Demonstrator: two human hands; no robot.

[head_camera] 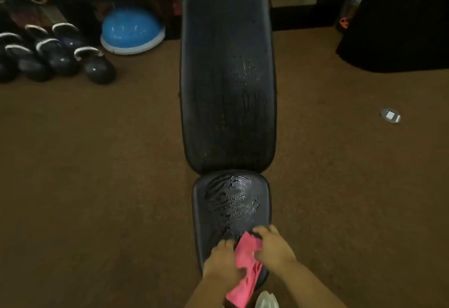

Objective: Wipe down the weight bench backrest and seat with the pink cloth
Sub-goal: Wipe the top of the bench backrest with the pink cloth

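A brown carpeted floor fills most of the view, and a black weight bench runs up its middle from near to far. The long backrest is the largest pad, streaked with thin wet lines and a sheen down its centre. Just near of it sits the smaller seat, its far half glistening with smeared liquid. To the far left a cluster of dark kettlebells stands on the floor, with a blue half-dome balance trainer just to their right, beside the backrest. At the near end of the seat lies the pink cloth, bunched and trailing off the near edge between the two hands. The left hand rests on the seat at the cloth's left side, fingers curled at its edge; whether this grip actually has the cloth cannot be told. The right hand curls over the cloth's far right corner, thumb and fingers closed on the fabric. A small grey-and-white object lies on the floor well to the right.
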